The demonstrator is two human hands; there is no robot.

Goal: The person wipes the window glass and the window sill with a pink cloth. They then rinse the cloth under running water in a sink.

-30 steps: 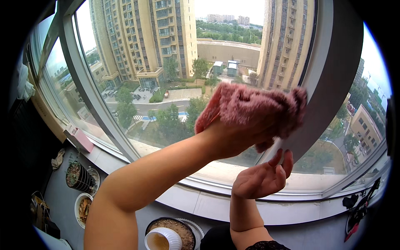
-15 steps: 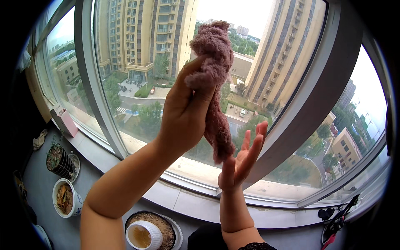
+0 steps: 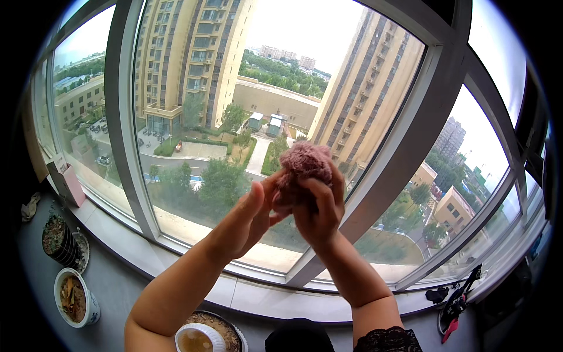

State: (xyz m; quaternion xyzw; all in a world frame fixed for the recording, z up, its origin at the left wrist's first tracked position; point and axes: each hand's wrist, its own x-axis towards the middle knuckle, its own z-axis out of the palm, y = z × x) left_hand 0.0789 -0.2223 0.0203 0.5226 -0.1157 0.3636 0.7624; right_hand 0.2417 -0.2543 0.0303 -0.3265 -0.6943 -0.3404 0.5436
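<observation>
A fuzzy pink cloth (image 3: 300,166) is bunched into a ball in front of the window glass (image 3: 193,129). My right hand (image 3: 318,210) grips it from below and behind, fingers wrapped around the bundle. My left hand (image 3: 256,212) presses against its left side, thumb and fingers touching the cloth. Both forearms rise from the lower edge of the view. The window frame's dark upright (image 3: 123,117) stands to the left and a slanted one (image 3: 404,135) runs behind my right hand.
A pale sill (image 3: 176,258) runs under the glass. On the ledge below stand a dark potted plant (image 3: 58,240), a white pot (image 3: 73,296), a white cup in a round dish (image 3: 202,334), a pink box (image 3: 67,179) and a red-and-black tool (image 3: 454,296).
My left hand has come down from high on the glass with the cloth. The cloth hung long before; now it is balled up, with my right hand closed on it.
</observation>
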